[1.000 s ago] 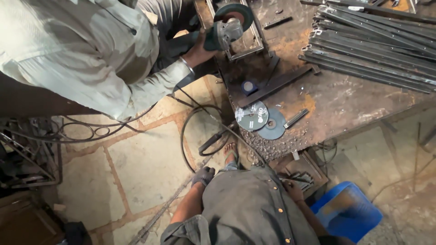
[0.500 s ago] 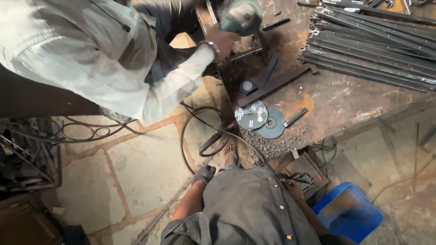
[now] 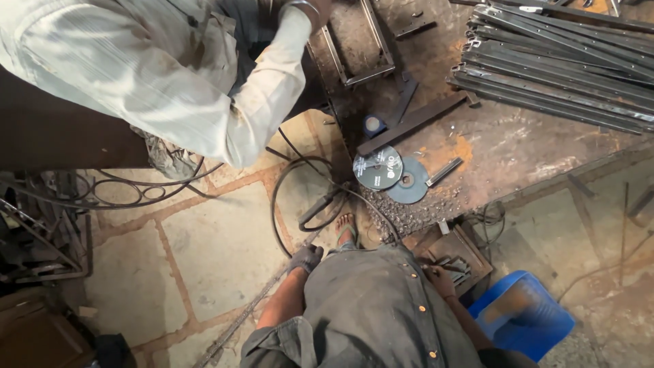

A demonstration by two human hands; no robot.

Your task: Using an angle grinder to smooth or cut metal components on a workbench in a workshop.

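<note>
Co-worker's arm (image 3: 272, 88) has swung up since a sec ago: the grinder it held over the frame is out of shot now, and that hand sits right at the top edge. View has also tipped down a bit w/ the wearer's own body filling more of the bottom.

Biggest thing is the rusty steel worktable (image 3: 518, 143), upper right. A stack of long flat steel bars (image 3: 565, 68) lies along its far right side. A small rectangular welded frame (image 3: 354, 48) sits near the top middle, w/ a dark flat bar (image 3: 409, 124) lying diagonal just below it. Near the table's front edge are two cutting discs: a dark one (image 3: 377, 167) overlapping a blue-grey one (image 3: 407, 180), touching.

Floor is stone pavers (image 3: 204, 252). A black cable (image 3: 286, 204) loops over it beside the table. A blue plastic tub (image 3: 521, 315) sits bottom right, next to a small metal box (image 3: 455, 255) of bits.

Left hand (image 3: 304, 259) is gloved, fingers curled round a long thin ribbed rod (image 3: 252, 315) that runs diagonal from bottom left up toward the table edge, so it's gripping that. Right hand (image 3: 439, 276) is down by the metal box, fingers at the bits inside; can't tell if it's holding anything.
</note>
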